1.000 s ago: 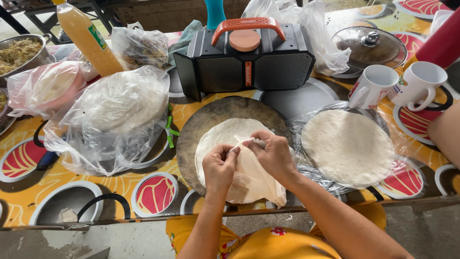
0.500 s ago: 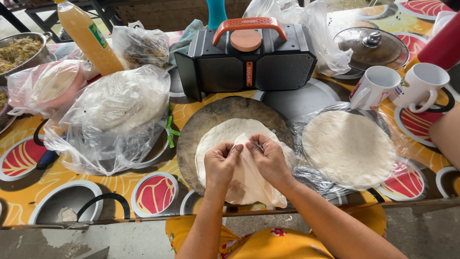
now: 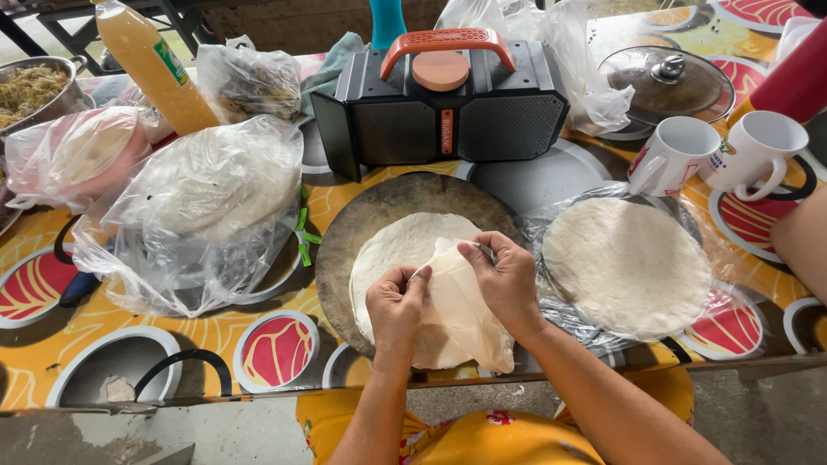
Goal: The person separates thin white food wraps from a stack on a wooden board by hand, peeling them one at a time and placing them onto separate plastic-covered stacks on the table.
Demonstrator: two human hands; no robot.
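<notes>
A round dark board [image 3: 370,215] lies in front of me with a stack of thin pale round wrappers [image 3: 392,250] on it. My left hand [image 3: 394,306] and my right hand [image 3: 502,280] both pinch the top wrapper [image 3: 457,310], which is peeled up from the stack and folds down toward me, hanging over the table's near edge. To the right, a second stack of round wrappers [image 3: 624,263] rests on clear plastic.
A black speaker with an orange handle [image 3: 439,108] stands behind the board. A plastic bag of wrappers [image 3: 207,198] lies at the left, two white mugs [image 3: 715,151] and a glass lid [image 3: 663,77] at the right. Another person's arm [image 3: 801,245] shows at the right edge.
The top wrapper has been peeled further off the stack and lifted. Both hands have moved up and toward the wrapper's far edge, pinching it.
</notes>
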